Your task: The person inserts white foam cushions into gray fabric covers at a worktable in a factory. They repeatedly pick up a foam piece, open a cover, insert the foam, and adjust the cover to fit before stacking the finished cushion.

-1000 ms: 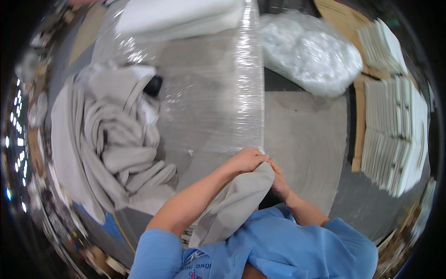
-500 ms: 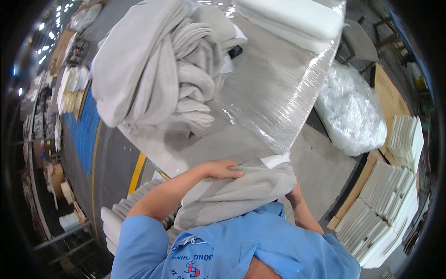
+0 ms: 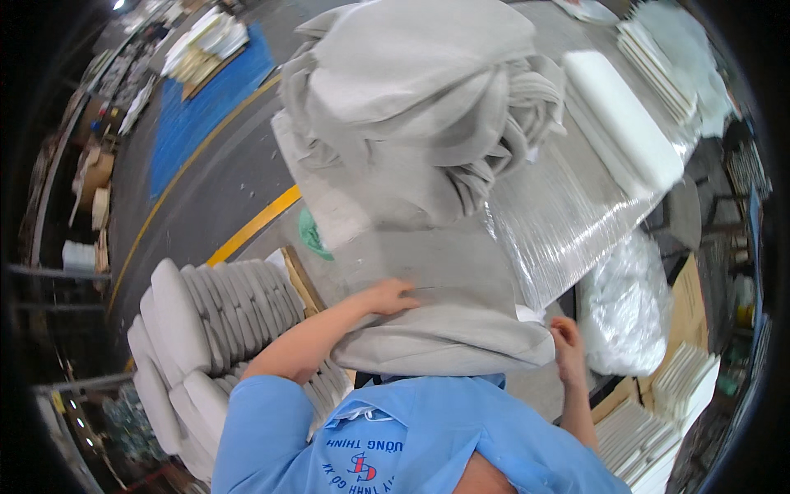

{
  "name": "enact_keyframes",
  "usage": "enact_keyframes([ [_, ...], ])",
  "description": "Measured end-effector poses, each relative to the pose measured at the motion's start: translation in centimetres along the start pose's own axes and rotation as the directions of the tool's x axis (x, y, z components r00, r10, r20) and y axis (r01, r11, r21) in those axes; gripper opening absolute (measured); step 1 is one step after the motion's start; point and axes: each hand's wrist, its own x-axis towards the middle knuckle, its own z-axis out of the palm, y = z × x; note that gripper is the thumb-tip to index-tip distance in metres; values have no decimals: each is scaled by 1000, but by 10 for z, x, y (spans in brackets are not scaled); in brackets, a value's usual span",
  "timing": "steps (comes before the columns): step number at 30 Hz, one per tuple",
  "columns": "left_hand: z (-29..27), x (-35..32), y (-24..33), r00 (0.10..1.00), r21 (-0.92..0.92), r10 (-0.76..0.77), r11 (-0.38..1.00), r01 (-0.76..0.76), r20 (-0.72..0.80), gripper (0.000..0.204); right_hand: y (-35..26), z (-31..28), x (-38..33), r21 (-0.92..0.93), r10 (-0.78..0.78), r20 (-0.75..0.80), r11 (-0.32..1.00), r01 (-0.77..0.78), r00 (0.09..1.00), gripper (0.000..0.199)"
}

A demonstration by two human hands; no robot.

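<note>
Looking steeply down and ahead, a head-worn left fisheye camera sits close above the wearer's blue cloth shirt (image 3: 461, 412) and a grey, flat, partly film-covered table (image 3: 568, 230), whose right edge recedes upward.

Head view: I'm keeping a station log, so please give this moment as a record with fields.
Left hand: fingers extended, at the left part of the grey fabric piece
Right hand: fingers curled, by the piece's right end; contact unclear
Farther off: heap of grey fabric; white roll to its right
Left side: stacked grey padded pieces
Right side: bundle of clear plastic
</note>
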Motion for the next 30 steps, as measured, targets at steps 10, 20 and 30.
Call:
enact_keyframes([
  [10, 85, -137, -108, 578, -816, -686, 575, 60, -441, 29, -186, 161, -53, -562, -276, 786, 56, 825, 554, 83],
  [20, 106, -100, 10, 972, -935, -186, 346, -71, -143, 57, -226, 150, -33, -474, -478, 561, 484, 736, 676, 60],
  [30, -89, -72, 119, 554, -407, 181, 504, -762, -812, 50, -211, 176, -86, 483, -579, 87, 736, 474, 811, 57],
])
